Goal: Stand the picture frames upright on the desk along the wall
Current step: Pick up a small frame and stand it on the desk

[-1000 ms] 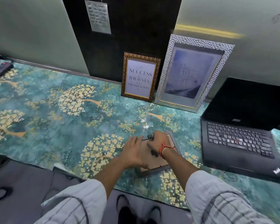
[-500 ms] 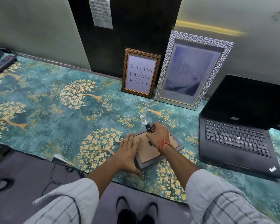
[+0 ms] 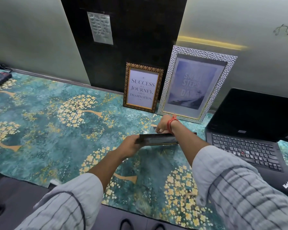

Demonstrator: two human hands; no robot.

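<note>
Dark frame (image 3: pixel 158 139) seen edge-on, face hidden.

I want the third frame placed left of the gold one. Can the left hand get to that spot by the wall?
Probably yes: the left hand holds the dark frame, and the desk left of the gold frame looks bare.

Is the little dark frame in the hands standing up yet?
No. The small dark frame is lifted edge-on between the left hand and right hand, above the desk.
</note>
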